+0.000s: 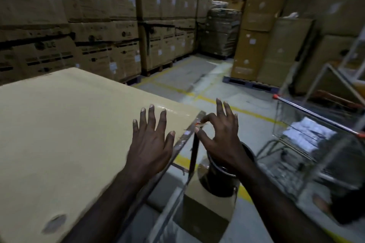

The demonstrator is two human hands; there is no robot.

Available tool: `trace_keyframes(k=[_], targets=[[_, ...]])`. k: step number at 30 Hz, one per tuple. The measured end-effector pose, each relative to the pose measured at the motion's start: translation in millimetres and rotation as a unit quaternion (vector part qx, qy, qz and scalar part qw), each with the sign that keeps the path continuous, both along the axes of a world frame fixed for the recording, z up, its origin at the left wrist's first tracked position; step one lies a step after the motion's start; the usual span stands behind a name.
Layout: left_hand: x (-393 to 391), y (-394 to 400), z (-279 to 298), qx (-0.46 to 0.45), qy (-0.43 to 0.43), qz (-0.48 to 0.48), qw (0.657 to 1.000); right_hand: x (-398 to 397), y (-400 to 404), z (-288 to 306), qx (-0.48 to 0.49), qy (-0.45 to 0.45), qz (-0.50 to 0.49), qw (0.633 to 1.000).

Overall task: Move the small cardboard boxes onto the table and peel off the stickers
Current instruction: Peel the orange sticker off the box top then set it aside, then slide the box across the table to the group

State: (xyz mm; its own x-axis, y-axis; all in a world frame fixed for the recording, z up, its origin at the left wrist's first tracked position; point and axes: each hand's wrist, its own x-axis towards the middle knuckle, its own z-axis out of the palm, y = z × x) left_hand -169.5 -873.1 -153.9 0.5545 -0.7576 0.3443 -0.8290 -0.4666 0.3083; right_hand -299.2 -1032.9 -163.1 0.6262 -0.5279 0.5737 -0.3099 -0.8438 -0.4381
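Both my forearms reach forward over the near right corner of the table [59,124]. My left hand [151,142] lies palm down above the tan tabletop near its right edge, fingers straight and spread, gripping nothing; whether the palm touches the surface I cannot tell. My right hand [219,136] hovers just past the table's metal edge, thumb and forefinger curled together in a pinch on a small scrap with a bit of orange, perhaps a sticker [200,124], while the other three fingers fan upward. The tabletop carries no small cardboard boxes. A wire shopping cart [308,144] stands to my right, holding pale packages, too blurred to identify. A black bin [219,175] sits below my right wrist.
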Motion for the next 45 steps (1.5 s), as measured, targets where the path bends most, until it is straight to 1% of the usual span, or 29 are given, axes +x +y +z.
trace_keyframes(k=[7,12,15,18,26,32,38,45], targets=[[-1.6,-127.1,-37.4,0.025,0.009,-0.099,0.995,-30.5,-91.4,-36.6,0.014,0.03,-0.109,0.993],[16.1,-204.5,-70.2,0.055,0.025,-0.157,0.986,-22.6,-150.4,-61.9,0.019,0.046,-0.163,0.985],[26.9,-242.3,-90.8,0.089,0.02,-0.189,0.978,-12.6,-180.6,-80.4,0.027,0.063,-0.185,0.98],[35.4,-273.3,-108.0,0.115,0.012,-0.214,0.97,-6.8,-203.4,-100.3,0.058,0.084,-0.202,0.974],[41.4,-319.3,-147.3,0.185,0.033,-0.24,0.952,1.4,-244.9,-156.0,0.132,0.169,-0.22,0.952],[35.7,-339.4,-168.2,0.21,0.058,-0.228,0.949,4.8,-263.0,-186.4,0.189,0.165,-0.205,0.946],[33.8,-356.6,-177.1,0.226,0.065,-0.218,0.947,9.4,-279.4,-210.3,0.216,0.202,-0.183,0.938],[32.7,-364.2,-185.9,0.25,0.085,-0.213,0.94,7.4,-289.9,-228.5,0.219,0.307,-0.188,0.907]])
